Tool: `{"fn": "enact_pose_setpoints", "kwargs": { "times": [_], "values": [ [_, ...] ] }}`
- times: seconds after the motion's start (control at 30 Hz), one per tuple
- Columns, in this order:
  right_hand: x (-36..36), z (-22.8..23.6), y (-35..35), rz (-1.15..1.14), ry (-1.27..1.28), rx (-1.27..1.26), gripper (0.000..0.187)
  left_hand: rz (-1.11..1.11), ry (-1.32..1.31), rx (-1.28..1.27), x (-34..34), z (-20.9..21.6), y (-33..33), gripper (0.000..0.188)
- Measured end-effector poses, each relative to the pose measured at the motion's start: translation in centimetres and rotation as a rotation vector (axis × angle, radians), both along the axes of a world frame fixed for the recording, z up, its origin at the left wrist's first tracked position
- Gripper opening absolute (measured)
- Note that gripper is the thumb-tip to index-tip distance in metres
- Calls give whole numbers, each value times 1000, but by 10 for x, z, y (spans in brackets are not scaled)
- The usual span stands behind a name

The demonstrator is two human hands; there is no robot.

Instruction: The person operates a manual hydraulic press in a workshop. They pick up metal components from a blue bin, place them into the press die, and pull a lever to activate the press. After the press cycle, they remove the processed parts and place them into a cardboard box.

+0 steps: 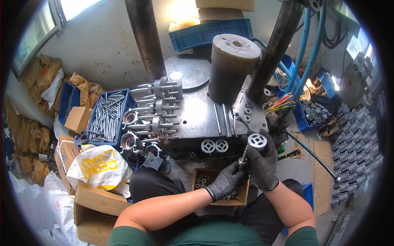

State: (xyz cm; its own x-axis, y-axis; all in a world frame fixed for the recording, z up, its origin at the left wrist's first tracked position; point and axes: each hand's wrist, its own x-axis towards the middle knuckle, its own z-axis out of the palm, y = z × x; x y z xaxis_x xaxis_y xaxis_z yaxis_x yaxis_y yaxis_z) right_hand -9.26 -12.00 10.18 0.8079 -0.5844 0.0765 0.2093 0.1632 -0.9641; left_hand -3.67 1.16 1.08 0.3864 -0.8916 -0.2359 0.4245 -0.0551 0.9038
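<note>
My right hand (266, 166), in a dark glove, is closed around a round metal part with a slotted light face (257, 140), turned up toward me. My left hand (227, 181), gloved too, pinches a thin metal shaft with a small ring (243, 162) at its lower end. The shaft stands upright beside the round part; I cannot tell whether the two are joined. Below my hands, between my knees, sits an open box (198, 185) with several small ring-shaped parts in it. Two slotted metal discs (214, 146) rest by the bench's front edge.
On the metal bench (197, 117) stand a thick cylinder (232, 69), rods (227, 119), pliers (242, 117) and rows of shafted rotors (157, 107). Left is a blue crate of shafts (107, 117). To the right lie a screwdriver (289, 154), a long-handled bar (316, 160) and stacked metal parts (357, 147).
</note>
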Motion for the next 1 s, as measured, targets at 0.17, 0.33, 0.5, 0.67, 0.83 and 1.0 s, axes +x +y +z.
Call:
{"fn": "enact_pose_setpoints", "kwargs": {
  "times": [0.17,0.33,0.5,0.67,0.83,1.0],
  "values": [
    [10,9,-24,-153,-79,-206,75,75,458,107,9,1,1,27],
    [24,28,-51,-159,8,-276,67,66,463,165,23,9,-2,31],
    [60,94,-56,-106,56,-508,50,53,441,161,29,16,-7,33],
    [116,146,-74,-76,-11,-785,52,119,444,99,42,5,-24,31],
    [169,196,-91,-114,142,-1201,60,151,410,52,50,-2,-34,30],
    [221,200,-123,-32,291,-1244,53,235,529,-5,54,5,-35,53]
  ]
}}
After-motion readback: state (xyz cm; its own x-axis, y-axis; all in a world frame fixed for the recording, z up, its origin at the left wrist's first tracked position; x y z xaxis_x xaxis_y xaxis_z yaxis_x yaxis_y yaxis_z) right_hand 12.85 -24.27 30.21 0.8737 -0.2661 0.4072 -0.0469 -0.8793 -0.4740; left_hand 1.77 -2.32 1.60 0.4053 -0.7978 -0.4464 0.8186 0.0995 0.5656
